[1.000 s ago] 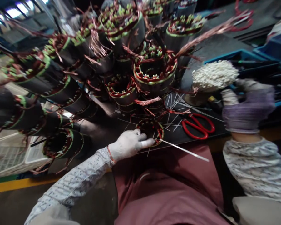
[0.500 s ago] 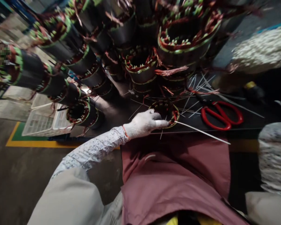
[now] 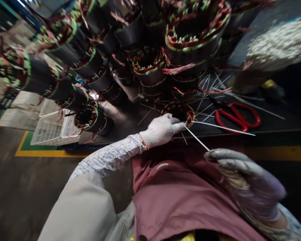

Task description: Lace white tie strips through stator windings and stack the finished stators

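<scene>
A low motor stator [image 3: 191, 115] with copper windings and a greenish rim sits at the table's front edge. My left hand [image 3: 162, 130], in a white knit glove, grips its near rim, with some fingers reaching over into the bore. In a stained glove, my right hand [image 3: 245, 179] is closed in front of the table and pinches the end of a thin white lacing cord [image 3: 197, 139]. That cord runs straight up to the stator beside my left fingertips. A second white strand [image 3: 225, 128] sticks out rightward from the rim.
Red-handled scissors [image 3: 237, 117] lie to the right, near scattered white strands [image 3: 208, 88]. Stacked stators [image 3: 150, 78] crowd the back and left. White baskets [image 3: 48, 129] stand at the left. At the right is a pale, lumpy pile [image 3: 281, 45].
My right hand has come into view from the lower right, drawing a white cord from the stator. My left hand has shifted slightly right in view and stays on the rim.
</scene>
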A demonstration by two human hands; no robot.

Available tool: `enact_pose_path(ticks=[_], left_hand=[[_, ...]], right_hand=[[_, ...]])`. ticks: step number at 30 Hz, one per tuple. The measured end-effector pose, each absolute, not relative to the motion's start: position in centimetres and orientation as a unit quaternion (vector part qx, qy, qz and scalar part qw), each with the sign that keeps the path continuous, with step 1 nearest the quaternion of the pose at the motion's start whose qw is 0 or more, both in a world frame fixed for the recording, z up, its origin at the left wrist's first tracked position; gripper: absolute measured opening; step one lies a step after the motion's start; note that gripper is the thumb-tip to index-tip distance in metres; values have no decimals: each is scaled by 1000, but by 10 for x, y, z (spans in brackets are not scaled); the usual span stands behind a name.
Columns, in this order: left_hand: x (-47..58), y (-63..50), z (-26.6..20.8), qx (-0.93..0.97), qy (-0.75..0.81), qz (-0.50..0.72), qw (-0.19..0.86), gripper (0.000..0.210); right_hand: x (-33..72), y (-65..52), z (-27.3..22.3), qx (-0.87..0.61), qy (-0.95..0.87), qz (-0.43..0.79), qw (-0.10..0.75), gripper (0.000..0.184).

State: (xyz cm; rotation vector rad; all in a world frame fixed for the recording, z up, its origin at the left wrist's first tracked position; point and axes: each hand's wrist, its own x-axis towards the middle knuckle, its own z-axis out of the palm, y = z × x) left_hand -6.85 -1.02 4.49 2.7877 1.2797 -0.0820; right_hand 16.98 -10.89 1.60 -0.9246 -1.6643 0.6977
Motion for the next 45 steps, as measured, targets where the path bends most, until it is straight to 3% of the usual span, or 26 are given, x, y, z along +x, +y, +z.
enact_pose_path(ticks=[6, 12, 18, 27, 33, 39, 42, 45], left_hand=[[-96, 0, 25, 944, 317, 81, -44, 33], [-92, 9, 14, 935, 337, 103, -28, 43], [-84, 4, 20, 920, 380, 88, 32, 47], [-83, 5, 24, 914, 394, 73, 56, 42], [-83, 2, 25, 898, 416, 115, 86, 42], [-76, -12, 9, 812, 475, 280, 191, 51], [-72, -18, 3, 800, 458, 337, 192, 28], [-74, -19, 5, 804, 476, 324, 148, 31]], right_hand=[[172, -125, -5, -320, -795, 240, 456, 29], [167, -126, -21, -322, -784, 255, 465, 37], [157, -113, -28, -291, -811, 230, 451, 33], [169, -126, -29, -300, -811, 225, 449, 39], [146, -97, -45, -282, -793, 239, 484, 28], [117, -55, -31, -324, -682, 299, 584, 22], [116, -57, -24, -364, -676, 296, 568, 23], [125, -68, -21, -353, -745, 211, 525, 19]])
